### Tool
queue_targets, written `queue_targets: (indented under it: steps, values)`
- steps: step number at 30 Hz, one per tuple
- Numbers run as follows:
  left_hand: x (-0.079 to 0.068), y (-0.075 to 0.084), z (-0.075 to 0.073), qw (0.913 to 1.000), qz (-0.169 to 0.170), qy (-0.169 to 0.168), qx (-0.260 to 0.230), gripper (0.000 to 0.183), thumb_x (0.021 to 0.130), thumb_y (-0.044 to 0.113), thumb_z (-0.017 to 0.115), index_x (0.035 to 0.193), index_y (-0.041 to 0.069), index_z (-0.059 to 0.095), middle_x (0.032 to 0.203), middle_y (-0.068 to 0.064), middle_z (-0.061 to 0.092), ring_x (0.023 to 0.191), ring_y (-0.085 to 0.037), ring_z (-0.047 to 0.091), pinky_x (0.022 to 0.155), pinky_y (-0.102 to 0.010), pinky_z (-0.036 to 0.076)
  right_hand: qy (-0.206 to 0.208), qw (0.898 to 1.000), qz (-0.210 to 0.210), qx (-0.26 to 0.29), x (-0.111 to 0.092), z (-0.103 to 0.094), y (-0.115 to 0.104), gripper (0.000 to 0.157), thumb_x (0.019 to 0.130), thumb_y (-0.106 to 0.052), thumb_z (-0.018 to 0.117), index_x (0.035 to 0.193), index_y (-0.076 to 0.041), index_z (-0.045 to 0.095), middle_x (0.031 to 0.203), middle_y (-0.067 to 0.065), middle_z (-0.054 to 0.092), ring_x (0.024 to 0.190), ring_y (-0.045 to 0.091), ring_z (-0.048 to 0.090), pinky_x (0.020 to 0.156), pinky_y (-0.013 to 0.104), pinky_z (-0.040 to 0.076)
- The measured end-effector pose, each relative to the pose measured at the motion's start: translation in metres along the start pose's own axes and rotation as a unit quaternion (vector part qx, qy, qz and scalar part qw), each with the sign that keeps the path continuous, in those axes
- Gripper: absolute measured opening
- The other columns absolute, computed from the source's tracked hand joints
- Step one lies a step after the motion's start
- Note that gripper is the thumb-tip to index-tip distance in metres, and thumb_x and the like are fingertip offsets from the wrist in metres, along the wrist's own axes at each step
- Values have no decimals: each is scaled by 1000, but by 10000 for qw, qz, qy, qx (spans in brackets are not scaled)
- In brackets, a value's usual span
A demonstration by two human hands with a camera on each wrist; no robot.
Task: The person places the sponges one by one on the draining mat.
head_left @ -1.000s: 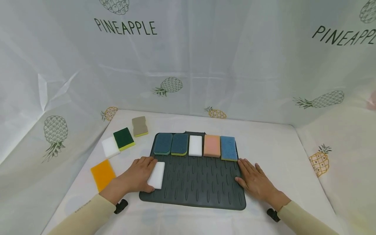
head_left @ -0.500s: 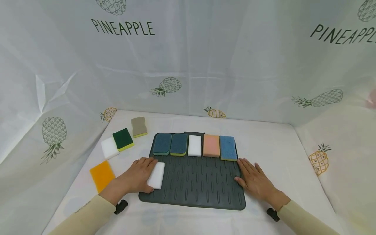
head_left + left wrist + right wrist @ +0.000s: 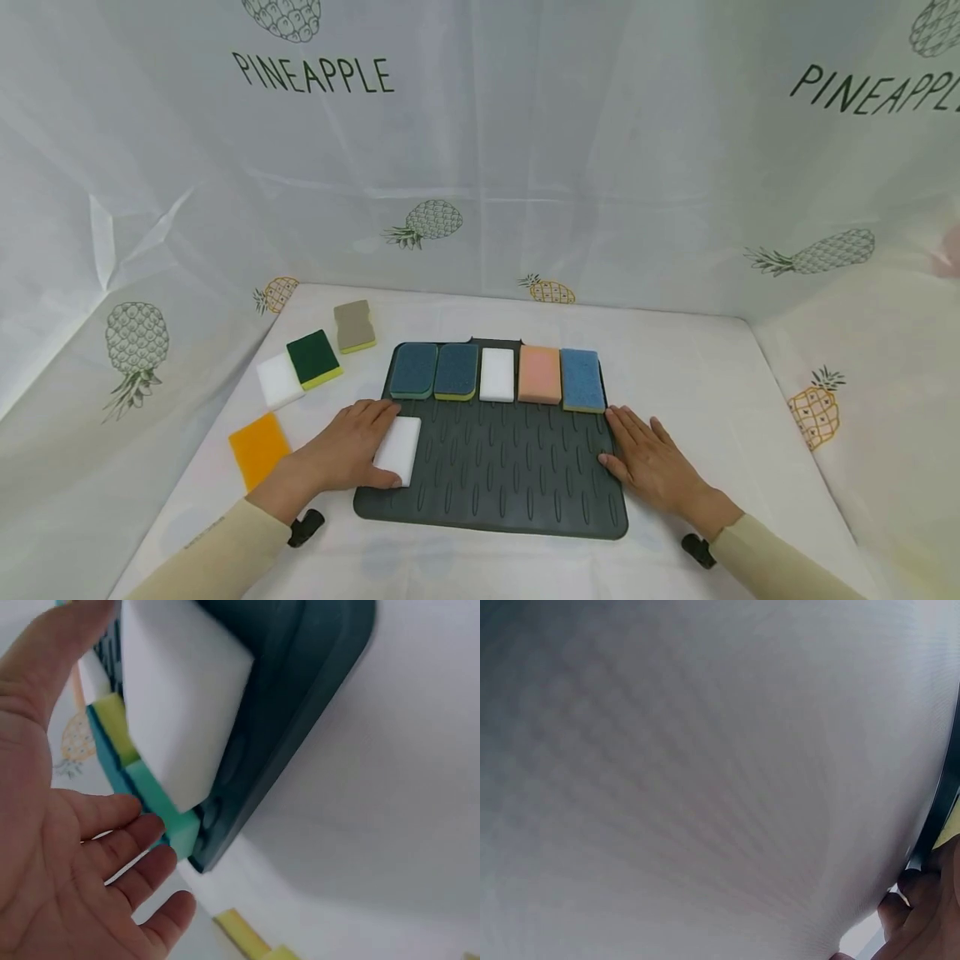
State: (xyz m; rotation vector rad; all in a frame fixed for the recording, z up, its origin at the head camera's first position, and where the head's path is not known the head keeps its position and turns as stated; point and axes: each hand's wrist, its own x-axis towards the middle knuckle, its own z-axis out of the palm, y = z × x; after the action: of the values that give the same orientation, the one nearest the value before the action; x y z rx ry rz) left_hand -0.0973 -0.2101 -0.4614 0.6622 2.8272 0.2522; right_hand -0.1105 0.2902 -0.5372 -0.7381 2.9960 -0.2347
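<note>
On the left part of the dark grey ridged mat [image 3: 517, 467] lies a white sponge [image 3: 399, 450]. My left hand [image 3: 352, 446] is beside it, thumb spread from the fingers. In the left wrist view those fingers [image 3: 124, 847] are loosely bent, with a gap between them and the white block [image 3: 180, 697]. My right hand [image 3: 652, 462] lies flat with fingers extended at the mat's right edge, fingertips close to the blue sponge [image 3: 582, 379]. Its fingers show only at the lower right corner of the right wrist view.
Along the mat's back stand two dark teal sponges [image 3: 414, 369] [image 3: 456, 370], a second white one [image 3: 497, 374] and a pink one [image 3: 539, 373]. On the cloth at left lie an orange sponge [image 3: 258, 450], a white one [image 3: 280, 380], a green one [image 3: 313, 358] and a beige one [image 3: 354, 325].
My left thumb has spread slightly to the right past the white sponge's near end. The sponges and my right hand stay in place.
</note>
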Motion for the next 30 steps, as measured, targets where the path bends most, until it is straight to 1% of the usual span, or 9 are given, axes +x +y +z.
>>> queue_targets:
  steps: [3, 6, 10, 12, 14, 18, 22, 25, 30]
  values:
    - [3, -5, -4, 9993, 22, 350, 123, 94, 88, 59, 80, 150, -5, 51, 154, -25, 52, 139, -44, 50, 117, -62, 43, 11, 10000, 1, 27, -1, 1, 0, 76, 110, -48, 51, 164, 2, 32, 168, 23, 35, 156, 42, 34, 123, 69, 27]
    - [7, -12, -10, 9959, -45, 887, 177, 74, 95, 50, 77, 145, -1, 59, 147, -21, 58, 134, -40, 55, 114, -58, 48, 13, 10000, -16, 43, -1, 1, 0, 76, 110, -48, 51, 164, 2, 32, 169, 23, 35, 156, 42, 34, 123, 69, 28]
    - [15, -26, -26, 9860, -164, 1656, 128, 46, 99, 35, 74, 133, 4, 68, 136, -17, 66, 128, -38, 60, 110, -56, 51, 6, 10000, -22, -15, -1, 1, -2, 76, 110, -48, 52, 163, 2, 33, 168, 23, 36, 156, 42, 36, 122, 69, 29]
    - [21, -37, -36, 9809, -221, 1931, 119, 40, 101, 30, 72, 130, 4, 69, 133, -17, 68, 126, -39, 61, 108, -57, 52, -9, 10000, -1, -56, -2, 0, -3, 76, 110, -49, 52, 163, 2, 33, 168, 23, 37, 155, 42, 36, 122, 70, 30]
    - [27, -49, -44, 9775, -329, 2078, 172, 38, 101, 29, 70, 130, 3, 69, 131, -18, 69, 124, -40, 61, 106, -58, 52, -12, 10000, 13, -95, -2, 0, -4, 76, 109, -49, 52, 163, 2, 34, 168, 23, 37, 155, 42, 36, 122, 70, 30]
    - [39, -75, -59, 9756, -598, 2094, 279, 37, 103, 26, 65, 131, 1, 68, 131, -22, 67, 121, -43, 59, 103, -61, 50, 52, 9999, 7, -92, -2, 0, -4, 76, 109, -49, 53, 163, 2, 35, 167, 22, 38, 155, 42, 37, 121, 70, 30]
    - [52, -97, -66, 9753, -818, 1969, 578, 38, 105, 25, 60, 132, -1, 67, 134, -25, 65, 123, -46, 56, 104, -64, 48, 120, 9999, -28, -73, -1, 3, -4, 76, 109, -48, 54, 162, 2, 35, 167, 23, 39, 155, 42, 38, 121, 69, 31]
    - [62, -111, -65, 9745, -895, 1905, 776, 39, 106, 25, 57, 133, -1, 66, 135, -26, 65, 124, -47, 55, 104, -65, 47, 123, 9999, -27, -60, -1, 4, -3, 76, 109, -49, 54, 162, 2, 36, 167, 23, 39, 155, 42, 38, 121, 70, 31]
    - [80, -132, -53, 9740, -1037, 1778, 942, 41, 108, 27, 53, 136, 0, 63, 136, -26, 63, 125, -47, 54, 104, -67, 46, 109, 9999, 7, -112, -1, 2, -2, 76, 109, -48, 54, 163, 2, 35, 167, 23, 38, 155, 41, 37, 122, 69, 31]
